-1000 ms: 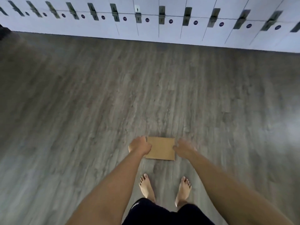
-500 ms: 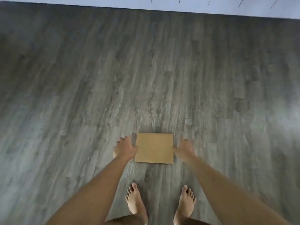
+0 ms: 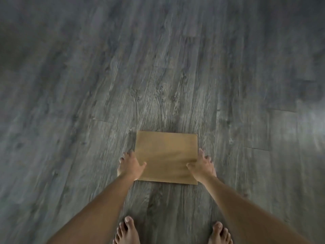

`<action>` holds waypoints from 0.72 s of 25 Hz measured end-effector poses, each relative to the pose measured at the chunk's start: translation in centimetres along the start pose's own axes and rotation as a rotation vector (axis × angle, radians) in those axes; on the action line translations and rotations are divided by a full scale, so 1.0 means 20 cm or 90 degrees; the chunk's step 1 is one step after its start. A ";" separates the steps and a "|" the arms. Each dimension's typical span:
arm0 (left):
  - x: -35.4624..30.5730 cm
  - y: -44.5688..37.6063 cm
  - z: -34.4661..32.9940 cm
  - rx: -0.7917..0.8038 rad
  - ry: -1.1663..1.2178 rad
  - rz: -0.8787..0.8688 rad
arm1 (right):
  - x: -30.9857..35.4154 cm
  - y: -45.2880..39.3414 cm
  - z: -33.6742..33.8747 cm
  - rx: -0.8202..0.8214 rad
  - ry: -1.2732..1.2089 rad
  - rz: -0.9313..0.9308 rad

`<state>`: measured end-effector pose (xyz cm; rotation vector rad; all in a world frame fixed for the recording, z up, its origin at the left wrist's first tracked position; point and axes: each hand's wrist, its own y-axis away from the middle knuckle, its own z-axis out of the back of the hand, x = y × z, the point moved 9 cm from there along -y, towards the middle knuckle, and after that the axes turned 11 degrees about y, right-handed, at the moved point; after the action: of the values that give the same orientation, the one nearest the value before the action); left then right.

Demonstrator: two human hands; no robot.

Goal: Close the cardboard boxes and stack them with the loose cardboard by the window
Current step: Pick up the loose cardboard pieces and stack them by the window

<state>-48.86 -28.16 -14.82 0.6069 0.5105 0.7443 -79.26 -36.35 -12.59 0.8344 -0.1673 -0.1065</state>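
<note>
Below, both arms reach down: the left hand (image 3: 130,166) grips the cardboard box (image 3: 166,156) at 9 o'clock, the right hand (image 3: 202,166) at 3 o'clock, thumbs on top.

The cardboard box (image 3: 166,156) is showing only its flat top, so its sides and depth are staying hidden. Beside it, the left hand (image 3: 130,166) and right hand (image 3: 202,167) are hiding their fingertips behind its edges. Below the box, the bare feet (image 3: 126,232) are being cut off by the bottom edge.
</note>
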 end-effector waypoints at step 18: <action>-0.28 0.28 0.14 0.034 0.233 0.048 | -0.31 0.20 0.32 -0.057 -0.099 -0.125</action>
<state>-53.33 -29.94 -7.87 0.5429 0.8502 0.9225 -86.44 -37.29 -5.97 0.7516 -0.2255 -0.3620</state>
